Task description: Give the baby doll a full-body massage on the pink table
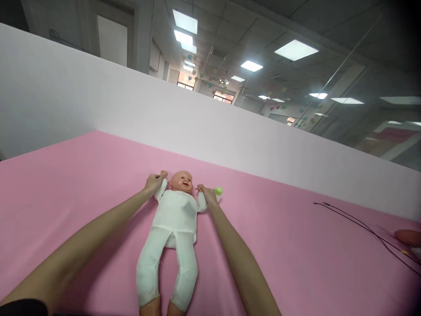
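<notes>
A baby doll (174, 210) in a white top and white leggings lies on its back on the pink mat (279, 245), its head toward the wall. My left hand (154, 183) is closed round the doll's raised hand on the left side of its head. On the other side, my right hand (209, 195) grips the doll's other hand, also raised beside the head. Both doll arms are bent upward. A small light green round thing (219, 191) shows just right of my right hand; its kind I cannot make out.
A low white wall (210, 136) runs behind the mat. To the right lie thin black cables (358, 224). At the right edge a brownish rounded object (408, 237) is partly cut off. Beyond the wall are ceiling lights (296, 50) and windows.
</notes>
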The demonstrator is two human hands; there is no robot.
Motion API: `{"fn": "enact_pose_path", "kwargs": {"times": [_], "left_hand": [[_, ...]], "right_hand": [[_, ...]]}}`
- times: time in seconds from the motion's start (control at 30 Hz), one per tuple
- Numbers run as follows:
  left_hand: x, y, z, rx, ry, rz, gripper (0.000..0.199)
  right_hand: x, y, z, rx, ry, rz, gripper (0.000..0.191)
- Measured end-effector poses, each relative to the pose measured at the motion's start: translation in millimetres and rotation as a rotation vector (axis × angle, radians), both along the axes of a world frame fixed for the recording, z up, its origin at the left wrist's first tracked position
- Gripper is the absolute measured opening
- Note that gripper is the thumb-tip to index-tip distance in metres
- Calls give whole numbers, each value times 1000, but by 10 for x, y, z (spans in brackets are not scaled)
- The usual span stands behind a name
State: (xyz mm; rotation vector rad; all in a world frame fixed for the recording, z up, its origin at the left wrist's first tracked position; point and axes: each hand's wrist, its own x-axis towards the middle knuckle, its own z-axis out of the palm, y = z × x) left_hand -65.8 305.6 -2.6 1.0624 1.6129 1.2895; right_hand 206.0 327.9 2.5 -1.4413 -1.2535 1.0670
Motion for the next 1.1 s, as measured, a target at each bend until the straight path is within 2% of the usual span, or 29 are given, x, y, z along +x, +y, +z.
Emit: {"fn": "enact_pose_path", "kwargs": {"times": [0.13,0.23,0.3,0.4,0.5,0.57,0.6,0.67,0.73,0.8,0.87,1.0,1.1], "left_hand": [[19,175,-75,-96,26,-17,40],[-78,112,-32,-71,-16,-110,44],[-207,-23,23,14,-52,-203,47],[-470,-353,77,207,-78,-504,40],[-686,-742,34,278,63,-888,24],[-743,-953,-54,313,180,-1047,21],[-747,-1031,-109,341,212,-1077,21],[-728,-1126,-216,394,233,-1063,20],[-701,-1148,-285,401,235,-1015,19],[-675,-1115,-285,350,218,-948,23],[-632,-1031,-215,298,143,-838,29],[-434,-693,-21,312,-146,-478,47],[-253,-336,-1,115,-215,-169,52]], "right_hand": [[-29,121,-149,-41,-18,-3,20],[33,40,-103,3,-23,45,27],[129,-90,-5,47,-9,102,35],[347,-391,165,92,0,282,43],[560,-748,249,96,-100,568,36],[645,-956,223,82,-198,749,31],[668,-1039,192,83,-238,820,30],[686,-1152,125,103,-282,885,30],[683,-1188,92,118,-279,871,30],[660,-1143,114,105,-244,818,29],[595,-1013,172,107,-180,691,34],[323,-557,220,132,36,304,50],[105,-206,111,79,37,95,42]]}}
